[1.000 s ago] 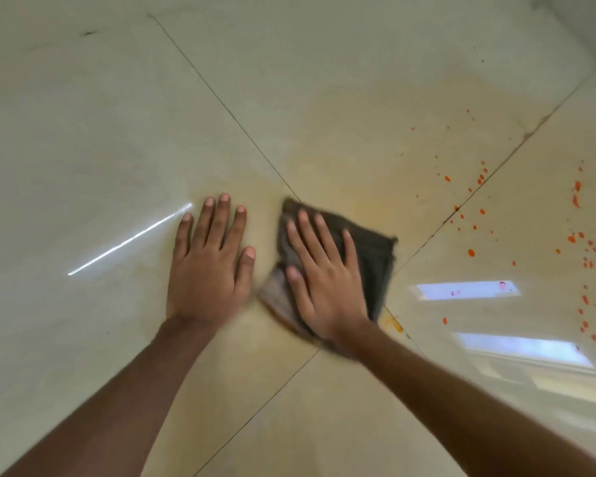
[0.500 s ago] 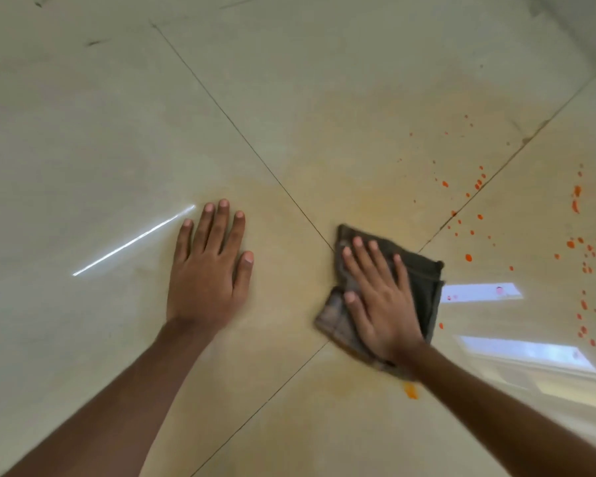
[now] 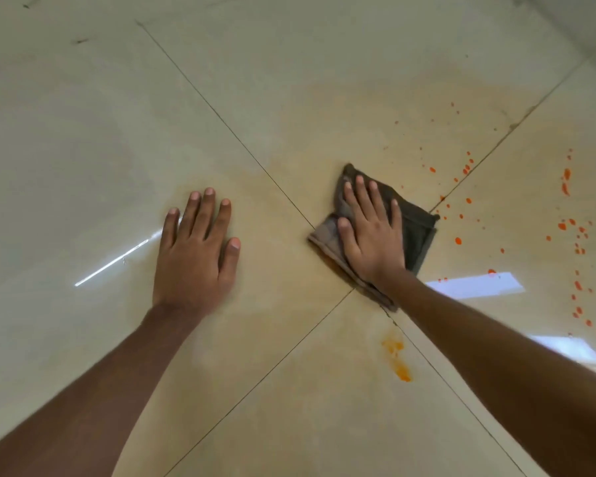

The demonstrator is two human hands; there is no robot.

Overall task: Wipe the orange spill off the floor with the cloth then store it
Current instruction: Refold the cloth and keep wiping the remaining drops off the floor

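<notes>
A folded dark brown cloth (image 3: 416, 232) lies flat on the pale tiled floor (image 3: 83, 132), just right of where four tiles meet. My right hand (image 3: 370, 235) presses down on it with the fingers spread, palm covering its middle. My left hand (image 3: 195, 256) rests flat and empty on the floor to the left of the cloth, fingers apart. Orange droplets (image 3: 458, 241) speckle the tile to the right of the cloth, with more orange droplets (image 3: 566, 177) farther right. An orange smear (image 3: 398, 359) sits near the grout line below my right wrist. A faint yellowish film covers the tiles around the cloth.
Dark grout lines cross the floor diagonally and meet at a corner (image 3: 353, 289) by the cloth. Bright window reflections (image 3: 475, 284) lie on the glossy tile to the right. A wall base (image 3: 592, 36) shows at the top right.
My right hand has slid the cloth from beside my left hand to the right, toward the droplets, uncovering the orange smear below it. My left hand has stayed planted.
</notes>
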